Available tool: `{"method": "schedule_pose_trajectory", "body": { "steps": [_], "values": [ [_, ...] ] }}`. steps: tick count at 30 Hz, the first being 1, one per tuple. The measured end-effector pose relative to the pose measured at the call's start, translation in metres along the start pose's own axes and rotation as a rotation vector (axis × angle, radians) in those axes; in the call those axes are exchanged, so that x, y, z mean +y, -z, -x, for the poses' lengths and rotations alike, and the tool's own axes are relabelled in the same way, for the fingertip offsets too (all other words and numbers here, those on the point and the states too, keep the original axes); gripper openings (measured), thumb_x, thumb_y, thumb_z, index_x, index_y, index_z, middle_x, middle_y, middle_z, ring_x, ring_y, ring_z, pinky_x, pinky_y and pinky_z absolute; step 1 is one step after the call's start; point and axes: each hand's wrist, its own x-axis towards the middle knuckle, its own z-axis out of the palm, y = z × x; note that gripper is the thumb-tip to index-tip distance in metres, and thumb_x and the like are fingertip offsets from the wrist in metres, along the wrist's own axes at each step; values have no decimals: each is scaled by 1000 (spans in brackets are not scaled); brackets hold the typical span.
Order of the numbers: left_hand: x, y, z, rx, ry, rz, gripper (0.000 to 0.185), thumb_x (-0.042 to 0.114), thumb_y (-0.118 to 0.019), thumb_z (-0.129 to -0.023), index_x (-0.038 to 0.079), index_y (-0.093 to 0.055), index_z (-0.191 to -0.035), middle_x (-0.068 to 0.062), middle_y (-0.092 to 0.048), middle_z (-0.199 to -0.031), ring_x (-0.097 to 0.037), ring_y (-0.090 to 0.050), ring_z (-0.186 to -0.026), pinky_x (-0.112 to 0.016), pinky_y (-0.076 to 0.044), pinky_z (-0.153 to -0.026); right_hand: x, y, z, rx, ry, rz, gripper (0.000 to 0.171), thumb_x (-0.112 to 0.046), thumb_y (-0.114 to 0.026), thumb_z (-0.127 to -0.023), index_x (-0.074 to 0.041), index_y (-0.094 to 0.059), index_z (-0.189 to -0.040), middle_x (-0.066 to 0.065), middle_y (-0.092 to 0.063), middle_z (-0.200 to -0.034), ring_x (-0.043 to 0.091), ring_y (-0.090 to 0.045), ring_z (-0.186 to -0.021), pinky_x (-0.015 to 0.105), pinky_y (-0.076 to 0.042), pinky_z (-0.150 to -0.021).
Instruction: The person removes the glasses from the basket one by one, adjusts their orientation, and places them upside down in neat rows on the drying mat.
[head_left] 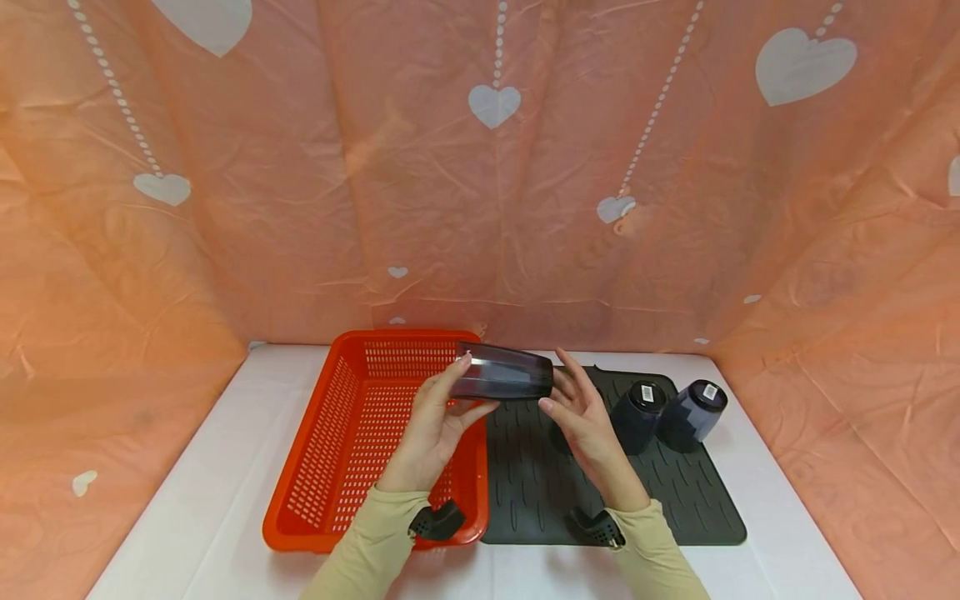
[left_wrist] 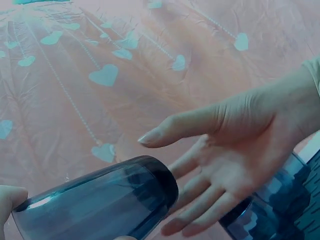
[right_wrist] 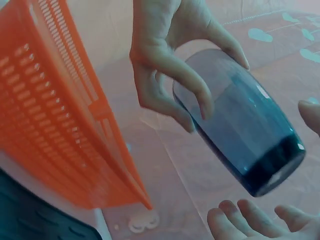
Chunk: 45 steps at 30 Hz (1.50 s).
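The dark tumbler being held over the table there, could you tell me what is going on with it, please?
A person holds a dark tumbler on its side above the gap between an orange basket and a dark drying mat. The left hand grips it near its open end, while the right hand waits open by its base, not clearly touching it. Two more dark tumblers stand upside down on the mat. The basket looks empty.
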Motion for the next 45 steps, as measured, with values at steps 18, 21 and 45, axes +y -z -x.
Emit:
{"method": "schedule_pose_trajectory", "body": {
  "steps": [18, 21, 45],
  "values": [
    [-9, -7, -1, 10, 38, 16, 35, 29, -70, -88, 2, -67, -109, -15, -57, -115, -38, -58, -103, -50, -51, -85, 12, -23, -9, 65, -24, -323, 55, 2, -58, -91, -15, -37, -140, 10, -42, -132, 20, -57, -109, 39, -45, -97],
    [-10, -7, -1, 9, 45, 20, 33, 29, -70, -88, 2, -68, -107, -15, -59, -114, -38, -60, -101, -50, -51, -85, 12, -25, -10, 103, -35, -336, 52, 3, -57, -91, -14, -38, -137, 9, -46, -128, 19, -58, -106, 39, -45, -97],
    [-15, -7, 6, -72, 140, -34, 41, 34, -67, -90, 8, -63, -121, -8, -64, -110, -32, -57, -107, -55, -47, -89, -6, -17, -4, 218, 7, -135, 56, 9, -62, -87, -7, -41, -137, 10, -52, -123, 18, -59, -103, 36, -50, -90]
  ]
}}
